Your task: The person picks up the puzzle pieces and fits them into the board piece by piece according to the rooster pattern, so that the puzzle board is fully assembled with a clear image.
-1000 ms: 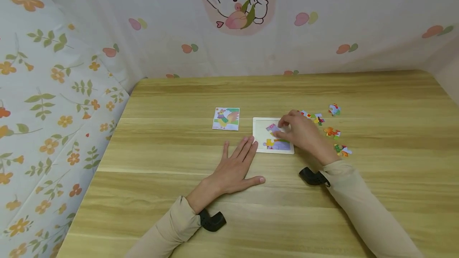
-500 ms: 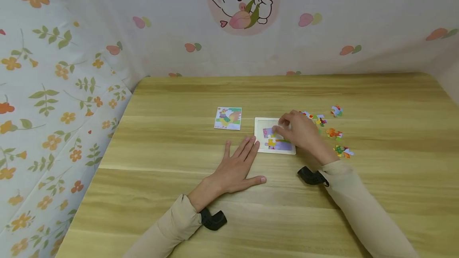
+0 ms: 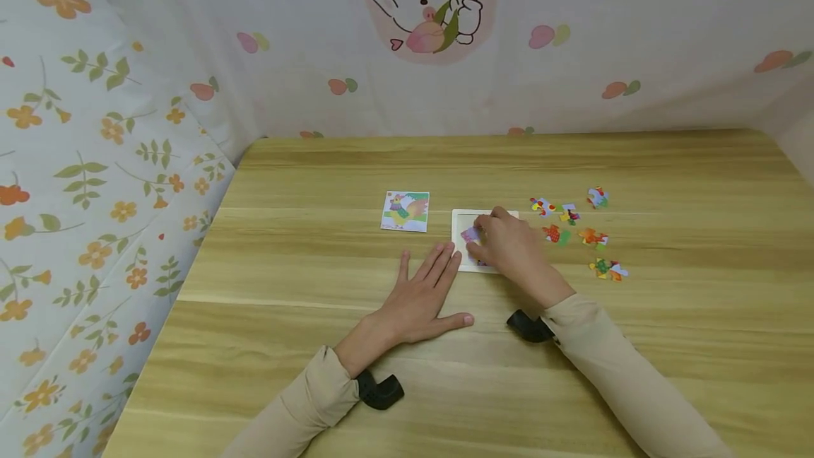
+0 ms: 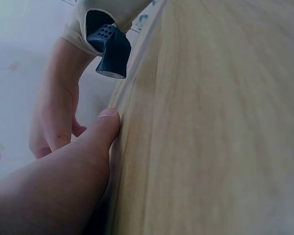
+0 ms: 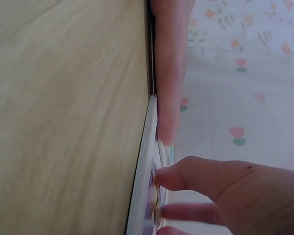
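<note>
In the head view, a white square tray [image 3: 456, 221] stands mid-table with printed puzzle pieces in it. My left hand [image 3: 413, 301] lies flat, fingers straight, its fingertips on the tray's left edge. Over the tray, my right hand [image 3: 514, 244] pinches a purple piece [image 3: 469, 234] between thumb and fingertips and covers much of the pieces there. The right wrist view shows the right hand [image 5: 240, 188] with fingertips low at the tray rim [image 5: 146, 147], beside the fingers of my left hand [image 5: 169, 83].
A square picture card [image 3: 405, 211] of a bird lies left of the tray. Several loose pieces lie to the right, among them a red and green one [image 3: 552, 233], an orange one [image 3: 593, 236] and a green one [image 3: 603, 268]. A printed cloth [image 3: 286, 41] hangs behind the table.
My right hand has moved left over the tray, and the purple piece has shifted slightly left and turned. The red and green piece has come into view. The left hand has stayed in place.
</note>
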`<state>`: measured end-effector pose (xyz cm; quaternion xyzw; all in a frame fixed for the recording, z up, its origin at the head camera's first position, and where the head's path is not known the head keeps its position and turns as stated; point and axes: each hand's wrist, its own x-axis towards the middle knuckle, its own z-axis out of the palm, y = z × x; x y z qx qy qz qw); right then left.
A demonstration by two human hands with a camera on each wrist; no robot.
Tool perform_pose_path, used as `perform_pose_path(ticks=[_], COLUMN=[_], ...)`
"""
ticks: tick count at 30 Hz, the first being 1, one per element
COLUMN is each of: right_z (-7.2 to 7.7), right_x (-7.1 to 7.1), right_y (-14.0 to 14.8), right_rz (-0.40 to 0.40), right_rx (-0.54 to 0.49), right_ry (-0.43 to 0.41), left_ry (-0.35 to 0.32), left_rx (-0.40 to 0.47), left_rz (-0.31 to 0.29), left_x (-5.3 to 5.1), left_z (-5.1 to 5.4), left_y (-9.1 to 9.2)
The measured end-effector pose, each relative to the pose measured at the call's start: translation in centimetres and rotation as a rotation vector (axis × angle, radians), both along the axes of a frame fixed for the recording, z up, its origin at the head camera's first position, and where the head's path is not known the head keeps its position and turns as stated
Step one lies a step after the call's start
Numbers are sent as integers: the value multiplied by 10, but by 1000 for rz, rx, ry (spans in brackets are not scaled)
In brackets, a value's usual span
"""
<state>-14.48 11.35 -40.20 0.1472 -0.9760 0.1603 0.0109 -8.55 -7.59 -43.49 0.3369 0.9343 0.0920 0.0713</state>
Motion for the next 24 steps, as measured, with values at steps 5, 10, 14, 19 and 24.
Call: perform_pose_path(ticks=[5,10,14,19,24], right_z=[-4,-6,-6,-4,0], right_x=[-2,-6,-8,-8,-6], right_y=[3,6,6,6,9], right_rz=[94,146,165,185,205], right_rx=[-81,-120,-138,-162,-207], right_ry=[-8,-21,-33,3,-11], left_ry=[-14,-21,-22,-14,-12], left_rx=[0,7,2,2,4], left_rz=[-1,2,7,5,-3], left_x=[1,1,1,0,-1], left_z=[0,-1,-1,-1,-1], left_y=[0,0,0,0,0])
